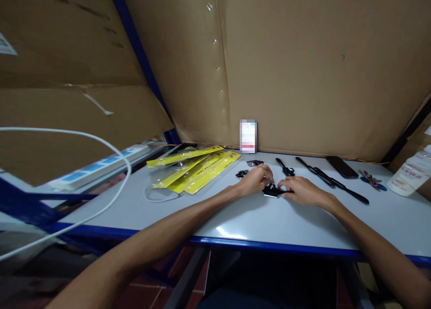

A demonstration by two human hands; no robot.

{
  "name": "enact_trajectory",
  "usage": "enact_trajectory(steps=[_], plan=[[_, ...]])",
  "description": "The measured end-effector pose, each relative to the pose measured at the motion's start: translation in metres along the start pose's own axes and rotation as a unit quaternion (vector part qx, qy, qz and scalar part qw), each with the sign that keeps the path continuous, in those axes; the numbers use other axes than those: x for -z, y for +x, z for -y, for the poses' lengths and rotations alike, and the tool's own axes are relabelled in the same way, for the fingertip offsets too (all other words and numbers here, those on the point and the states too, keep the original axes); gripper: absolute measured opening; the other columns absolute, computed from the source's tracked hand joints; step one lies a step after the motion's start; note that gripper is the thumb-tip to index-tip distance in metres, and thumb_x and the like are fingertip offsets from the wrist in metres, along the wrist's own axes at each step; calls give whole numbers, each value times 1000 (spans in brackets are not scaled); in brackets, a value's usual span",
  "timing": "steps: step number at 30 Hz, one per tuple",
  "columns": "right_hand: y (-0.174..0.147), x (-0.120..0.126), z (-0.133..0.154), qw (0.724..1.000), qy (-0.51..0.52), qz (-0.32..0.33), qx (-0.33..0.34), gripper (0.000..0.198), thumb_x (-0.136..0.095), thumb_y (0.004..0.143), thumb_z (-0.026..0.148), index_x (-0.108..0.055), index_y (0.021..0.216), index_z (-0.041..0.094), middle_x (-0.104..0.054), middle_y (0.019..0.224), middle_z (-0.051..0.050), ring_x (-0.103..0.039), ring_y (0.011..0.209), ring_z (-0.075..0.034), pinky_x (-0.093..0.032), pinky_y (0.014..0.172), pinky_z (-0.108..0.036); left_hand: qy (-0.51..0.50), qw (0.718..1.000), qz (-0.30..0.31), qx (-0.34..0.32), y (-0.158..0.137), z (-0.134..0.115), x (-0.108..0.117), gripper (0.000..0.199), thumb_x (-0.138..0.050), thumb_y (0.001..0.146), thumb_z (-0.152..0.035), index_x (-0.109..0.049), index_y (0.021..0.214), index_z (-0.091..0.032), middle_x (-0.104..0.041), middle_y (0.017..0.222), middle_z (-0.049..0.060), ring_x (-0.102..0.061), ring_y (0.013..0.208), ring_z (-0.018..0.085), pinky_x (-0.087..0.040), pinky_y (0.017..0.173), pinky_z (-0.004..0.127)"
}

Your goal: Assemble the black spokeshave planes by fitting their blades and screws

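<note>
My left hand has its fingers closed at the top of a small black tool head with a bright, straight lower edge. From the other side, my right hand grips the black piece that joins this head, thumb and fingers pressed together. Its exact kind is too small to tell. Just beyond my left hand lie small dark parts. Behind my hands there is a short black handle-like piece. Farther right rest long black slotted pieces.
Yellow-backed clear plastic packages are piled at left. A lit phone leans on the cardboard wall. At right lie a dark phone, keys and a white bottle. A white cable loops past a power strip.
</note>
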State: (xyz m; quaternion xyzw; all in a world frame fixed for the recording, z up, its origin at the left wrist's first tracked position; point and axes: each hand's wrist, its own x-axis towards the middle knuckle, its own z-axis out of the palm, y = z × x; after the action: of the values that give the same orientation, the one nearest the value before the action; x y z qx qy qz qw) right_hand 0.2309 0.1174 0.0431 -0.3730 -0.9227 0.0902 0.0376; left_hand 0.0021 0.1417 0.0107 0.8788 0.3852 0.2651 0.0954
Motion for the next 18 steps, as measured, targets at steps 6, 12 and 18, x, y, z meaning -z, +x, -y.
enact_trajectory(steps=[6,12,18], plan=[[0,0,0,1000,0,-3,0,27,-60,91,21,-69,116,23,-67,100,-8,-58,87,-21,-35,73,-30,34,999,5,-6,-1,-6,6,19,-56,90,-16,-75,89,-17,-71,94,8,-64,93,23,-49,86,36],[1,-1,-1,1000,-5,0,3,26,-60,90,20,-69,114,22,-66,98,-8,-57,87,-21,-35,73,-30,93,993,49,-48,-3,-12,9,12,-68,89,-29,-71,90,-17,-68,89,7,-62,93,24,-47,82,34],[0,-1,-2,1000,-2,2,8,26,-59,91,21,-69,115,22,-65,98,-8,-56,86,-21,-34,72,-30,109,991,56,-59,-3,-16,11,4,-68,85,-19,-70,87,-16,-68,87,7,-61,89,24,-46,79,33]])
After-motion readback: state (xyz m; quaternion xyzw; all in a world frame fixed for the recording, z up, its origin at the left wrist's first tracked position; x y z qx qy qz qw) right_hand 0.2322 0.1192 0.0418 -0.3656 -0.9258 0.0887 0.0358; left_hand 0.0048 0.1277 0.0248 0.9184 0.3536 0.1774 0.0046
